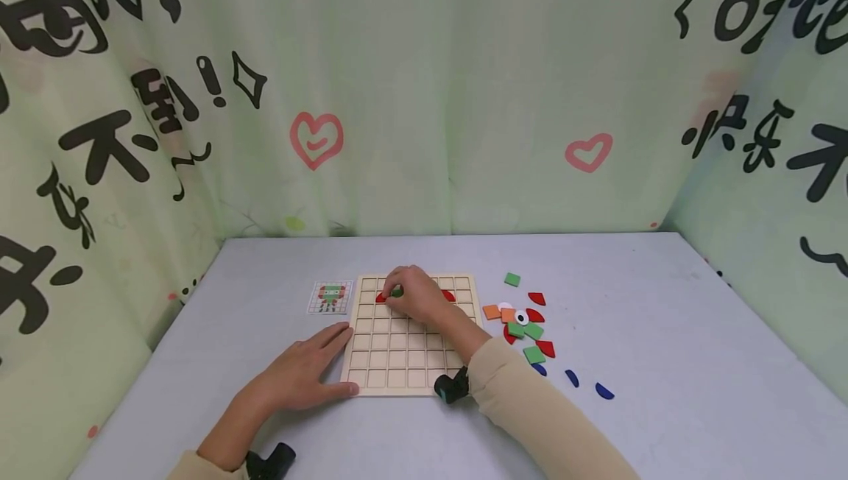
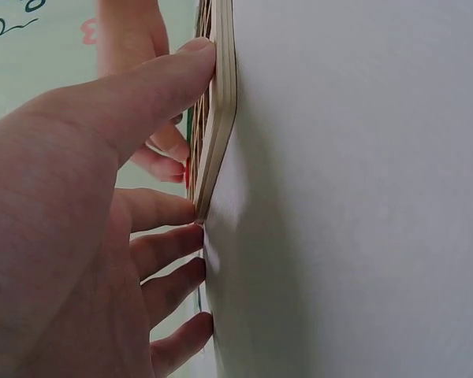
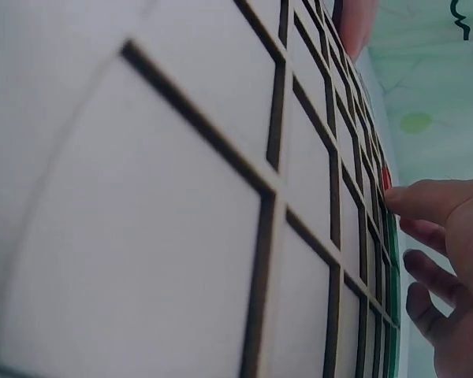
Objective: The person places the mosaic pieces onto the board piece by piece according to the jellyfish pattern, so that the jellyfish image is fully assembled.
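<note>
A wooden grid board lies flat on the table. My left hand steadies its left side, thumb at the near corner and the other fingers stretched along the edge. In the left wrist view the thumb rests on the rim. Over the upper left cells my right hand pinches at a red rounded piece, thumb and forefinger tips right at it. A green piece shows between those fingers. The right wrist view has the red piece beside the thumb tip, with green pieces along the row.
Left of the board lies a pattern card with a green and red figure. To the right are scattered loose green squares, red pieces, orange squares, a white ring-like eye and blue half-rounds. Printed curtains surround the table.
</note>
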`<state>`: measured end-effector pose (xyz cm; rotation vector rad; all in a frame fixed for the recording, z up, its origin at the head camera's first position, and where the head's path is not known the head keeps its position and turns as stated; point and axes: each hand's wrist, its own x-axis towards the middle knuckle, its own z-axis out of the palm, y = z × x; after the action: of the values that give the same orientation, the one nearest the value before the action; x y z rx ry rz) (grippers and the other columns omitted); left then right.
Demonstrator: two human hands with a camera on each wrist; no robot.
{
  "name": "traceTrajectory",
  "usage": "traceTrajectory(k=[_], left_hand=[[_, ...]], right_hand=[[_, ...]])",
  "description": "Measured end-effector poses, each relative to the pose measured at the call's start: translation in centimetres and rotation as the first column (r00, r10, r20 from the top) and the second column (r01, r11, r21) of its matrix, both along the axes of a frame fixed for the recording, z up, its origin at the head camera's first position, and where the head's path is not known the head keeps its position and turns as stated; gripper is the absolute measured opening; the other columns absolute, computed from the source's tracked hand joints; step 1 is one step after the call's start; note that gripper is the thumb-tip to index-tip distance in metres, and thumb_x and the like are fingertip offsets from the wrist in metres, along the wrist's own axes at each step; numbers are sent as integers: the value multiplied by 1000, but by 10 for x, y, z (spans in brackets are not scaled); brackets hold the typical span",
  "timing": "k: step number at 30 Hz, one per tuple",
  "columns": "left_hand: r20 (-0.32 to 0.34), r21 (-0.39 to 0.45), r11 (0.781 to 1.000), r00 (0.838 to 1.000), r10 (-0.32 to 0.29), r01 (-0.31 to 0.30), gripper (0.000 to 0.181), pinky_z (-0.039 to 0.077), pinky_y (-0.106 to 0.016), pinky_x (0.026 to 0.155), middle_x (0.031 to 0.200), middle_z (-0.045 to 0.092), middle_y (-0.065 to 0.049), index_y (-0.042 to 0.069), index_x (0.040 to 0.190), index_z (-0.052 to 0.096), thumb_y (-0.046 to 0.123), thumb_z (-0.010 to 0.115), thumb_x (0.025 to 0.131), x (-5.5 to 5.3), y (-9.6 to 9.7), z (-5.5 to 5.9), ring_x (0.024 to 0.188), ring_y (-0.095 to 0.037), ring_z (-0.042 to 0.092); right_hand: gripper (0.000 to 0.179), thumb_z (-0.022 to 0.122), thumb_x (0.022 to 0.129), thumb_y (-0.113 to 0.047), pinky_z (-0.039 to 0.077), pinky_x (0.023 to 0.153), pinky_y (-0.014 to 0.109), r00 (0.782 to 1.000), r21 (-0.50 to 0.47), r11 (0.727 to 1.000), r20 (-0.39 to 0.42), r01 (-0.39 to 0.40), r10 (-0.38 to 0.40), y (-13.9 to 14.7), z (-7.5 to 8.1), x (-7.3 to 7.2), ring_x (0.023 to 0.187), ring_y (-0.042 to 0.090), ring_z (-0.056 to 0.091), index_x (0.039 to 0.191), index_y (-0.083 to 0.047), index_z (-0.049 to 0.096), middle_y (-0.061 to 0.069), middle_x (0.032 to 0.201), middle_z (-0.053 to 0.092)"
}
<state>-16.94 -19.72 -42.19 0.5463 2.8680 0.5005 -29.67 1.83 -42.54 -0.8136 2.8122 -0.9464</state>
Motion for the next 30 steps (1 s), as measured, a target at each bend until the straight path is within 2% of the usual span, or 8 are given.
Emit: traceTrajectory(k=[9,13,20,30], left_hand=[[6,-14,1000,1000,16,-16,90,37,-54,108,158,31,-7,11,150,35,60,66,82,0,1,1,144,-29,34],[22,-12,1000,1000,22,-22,90,36,-55,108,158,30,-8,11,150,35,60,67,81,1,2,2,144,-29,34],[17,-3,1000,1000,16,-16,90,36,-55,108,158,30,-8,11,150,35,59,67,82,3,3,3,144,-30,34],[20,7,1000,1000,11,-11,91,35,-57,108,159,29,-8,10,151,33,59,66,82,1,1,1,144,-30,33]], right_hand=[[18,71,88,-17,48,78,30,998,-52,998,60,-24,27,8,3,1,88,16,54,105,-17,73,1,121,64],[21,72,88,-18,47,77,29,998,-50,998,50,-39,42,11,4,3,89,18,55,109,-16,72,1,118,66],[23,72,88,-16,48,76,30,998,-77,997,65,-15,20,22,5,7,93,23,56,111,-13,72,1,118,65],[24,74,86,-15,46,70,28,998,-107,994,56,0,6,36,1,9,85,17,54,109,-13,72,2,112,68]])
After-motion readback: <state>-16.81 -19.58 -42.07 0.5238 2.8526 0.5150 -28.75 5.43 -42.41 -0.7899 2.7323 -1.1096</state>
